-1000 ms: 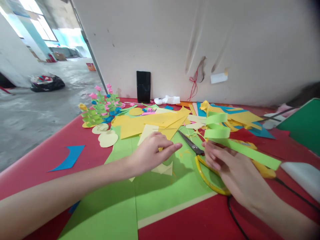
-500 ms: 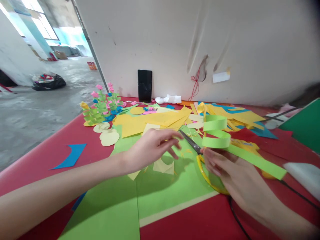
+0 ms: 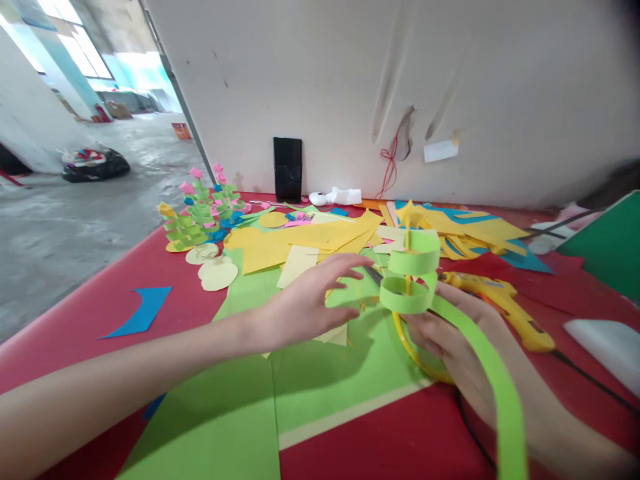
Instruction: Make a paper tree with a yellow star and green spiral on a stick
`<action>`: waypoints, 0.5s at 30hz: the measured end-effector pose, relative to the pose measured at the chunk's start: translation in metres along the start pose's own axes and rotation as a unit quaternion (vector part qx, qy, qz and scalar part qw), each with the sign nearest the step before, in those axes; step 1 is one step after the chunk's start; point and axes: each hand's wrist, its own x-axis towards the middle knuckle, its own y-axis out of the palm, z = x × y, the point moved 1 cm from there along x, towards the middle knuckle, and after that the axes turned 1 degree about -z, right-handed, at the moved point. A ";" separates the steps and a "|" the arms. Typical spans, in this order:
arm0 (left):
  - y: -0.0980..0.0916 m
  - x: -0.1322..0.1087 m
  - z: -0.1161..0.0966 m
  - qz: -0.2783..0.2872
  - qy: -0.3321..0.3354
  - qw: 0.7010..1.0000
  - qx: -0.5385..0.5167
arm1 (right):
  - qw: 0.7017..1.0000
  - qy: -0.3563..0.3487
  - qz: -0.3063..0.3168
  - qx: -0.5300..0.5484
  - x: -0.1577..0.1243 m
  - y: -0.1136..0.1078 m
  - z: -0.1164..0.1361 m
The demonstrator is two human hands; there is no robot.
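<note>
Between the fingers of my right hand [image 3: 455, 333] is a paper flower stem, a thin yellow stick topped by a yellow star [image 3: 409, 212]. A light green paper strip [image 3: 407, 295] loops around the stick in curls, and its long tail hangs down over my right wrist. My left hand [image 3: 310, 297] hovers to the left of the curls with fingers apart, holding nothing. Under my right hand lie yellow-handled scissors [image 3: 413, 357], their blades mostly hidden behind the strip. Green paper sheets [image 3: 320, 393] spread below both hands.
Finished paper flowers [image 3: 200, 213] stand at the back left beside pale yellow paper discs [image 3: 218, 273]. Yellow paper [image 3: 270, 247] lies behind my hands. A yellow glue gun [image 3: 515, 313] with a black cord rests at right. A black phone [image 3: 288, 170] leans on the wall.
The green strip's curls have shifted left and lower around the stick, and its tail has swung down from pointing right. My left hand's fingers have spread wider.
</note>
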 end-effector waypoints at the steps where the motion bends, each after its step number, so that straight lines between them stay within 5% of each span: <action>1: -0.001 0.000 -0.002 -0.002 0.007 0.999 0.034 | 1.000 0.000 0.001 0.007 0.000 0.000 0.001; 7: -0.006 0.001 -0.005 -0.030 -0.108 0.993 -0.045 | 0.999 -0.018 -0.039 0.008 -0.001 0.000 0.004; 11: -0.005 0.002 0.005 -0.059 -0.057 0.979 -0.184 | 0.998 -0.027 -0.047 0.017 0.000 0.002 0.005; 15: -0.012 0.008 0.017 -0.122 -0.010 0.972 -0.201 | 0.997 -0.042 -0.063 0.033 0.002 0.003 0.008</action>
